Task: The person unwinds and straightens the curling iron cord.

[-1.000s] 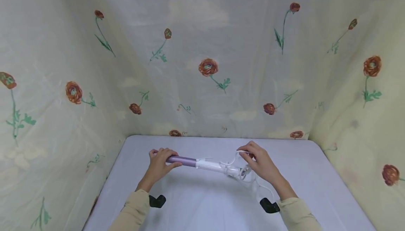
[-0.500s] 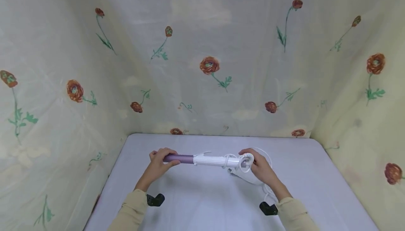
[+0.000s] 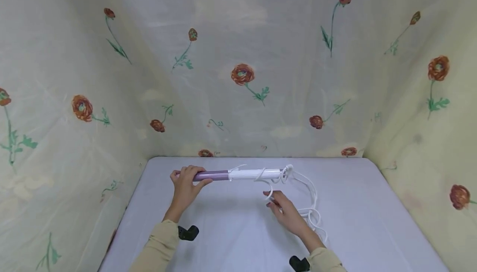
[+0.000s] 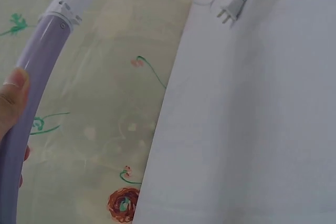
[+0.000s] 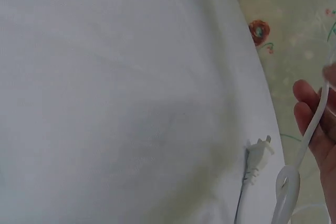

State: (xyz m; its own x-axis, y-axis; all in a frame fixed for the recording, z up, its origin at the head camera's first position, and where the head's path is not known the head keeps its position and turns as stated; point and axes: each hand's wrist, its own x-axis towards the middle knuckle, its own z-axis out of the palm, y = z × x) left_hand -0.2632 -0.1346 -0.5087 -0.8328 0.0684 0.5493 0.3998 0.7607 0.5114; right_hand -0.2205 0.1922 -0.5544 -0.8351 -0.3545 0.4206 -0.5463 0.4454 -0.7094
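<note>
A curling iron with a purple barrel and a white handle is held level above the table. My left hand grips the barrel, and its thumb lies along the purple tube in the left wrist view. White power cord loops around the handle, coils at its right end and hangs down to the right. Just below the handle, my right hand pinches a length of this cord. In the right wrist view the cord crosses its fingers. A two-pin plug shows near the tabletop.
The table has a white cover. Flower-printed sheeting stands behind it and on both sides. A dark device sits at the left wrist, another dark device at the right.
My right hand has moved from the handle's end, left and down to below the handle, drawing cord with it. The curling iron has risen slightly in view. My left hand keeps its grip.
</note>
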